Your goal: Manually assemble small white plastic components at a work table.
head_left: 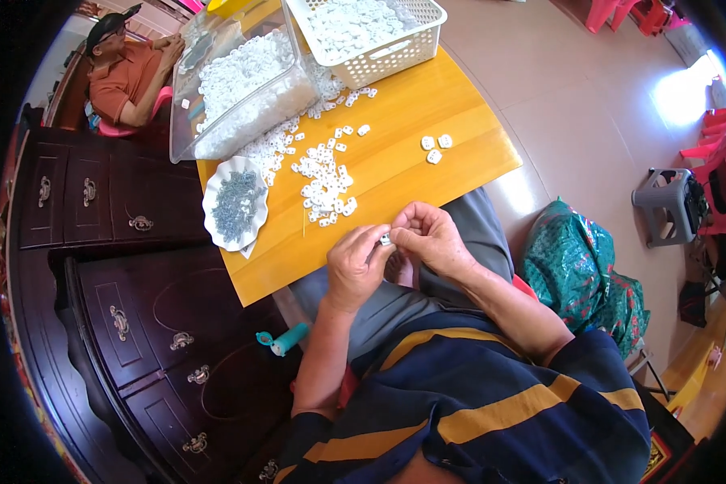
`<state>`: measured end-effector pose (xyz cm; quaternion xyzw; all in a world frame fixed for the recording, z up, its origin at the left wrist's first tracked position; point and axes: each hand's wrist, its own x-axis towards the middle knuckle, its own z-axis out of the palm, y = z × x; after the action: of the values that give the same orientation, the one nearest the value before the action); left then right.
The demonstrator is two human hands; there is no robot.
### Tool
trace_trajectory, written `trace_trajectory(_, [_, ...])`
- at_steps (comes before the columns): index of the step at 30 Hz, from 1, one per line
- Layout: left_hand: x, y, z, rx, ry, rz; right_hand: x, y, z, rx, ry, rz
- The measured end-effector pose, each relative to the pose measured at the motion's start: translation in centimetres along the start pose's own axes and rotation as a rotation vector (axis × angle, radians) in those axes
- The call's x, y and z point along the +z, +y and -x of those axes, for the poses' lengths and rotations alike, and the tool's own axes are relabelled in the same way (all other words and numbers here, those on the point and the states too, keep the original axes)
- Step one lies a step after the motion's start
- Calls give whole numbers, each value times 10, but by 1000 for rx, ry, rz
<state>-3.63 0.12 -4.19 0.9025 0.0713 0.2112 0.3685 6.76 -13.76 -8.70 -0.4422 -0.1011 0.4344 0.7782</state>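
Note:
Between the fingertips of my left hand (353, 266) is a small white plastic piece (385, 239) with dark spots, held just past the table's near edge. My right hand (432, 242) closes in a pinch at the same piece; whether its fingers hold anything else is hidden. Ahead on the wooden table (411, 105) lies a loose pile of white plastic pieces (323, 181) with small holes. To its left sits a white wavy-rimmed dish (210, 198) heaped with small grey metal parts (238, 206), perhaps screws. Several finished-looking white blocks (434, 156) lie apart on the right.
A clear plastic bin (294, 101) and a white basket (395, 60), both full of white pieces, stand at the back. Dark drawers (129, 290) line the left, where another person (125, 81) sits. A green bag (569, 258) and grey stool (665, 202) stand right.

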Motion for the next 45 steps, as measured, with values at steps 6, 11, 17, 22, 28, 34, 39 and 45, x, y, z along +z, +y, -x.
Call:
trace_trajectory(6, [0,2,-4,-18,-10,16,2,-6,0,12,21,5])
trace_trajectory(11, [-3,6,-8,-38,-49,33,-2,-7,0,36,12,6])
trace_trajectory(17, [-4,3,-9,-28,-51,30,-5,-8,-2,50,-32,-10])
trace_trajectory(22, [-4,5,-10,-23,-65,9,-8,-2,-3,29,-38,-18])
trace_trajectory(28, [-2,1,-9,24,-52,-23,-8,1,-3,-5,-18,-12])
trace_trajectory(34, [-1,-3,-6,103,-3,-46,-2,-2,0,-14,-14,-42])
trace_trajectory(39, [-4,-2,-4,30,-26,24,-3,-1,-1,-10,-25,-12])
trace_trajectory(45, [-3,2,-9,-90,-44,137,-7,-3,-3,-40,-24,49])
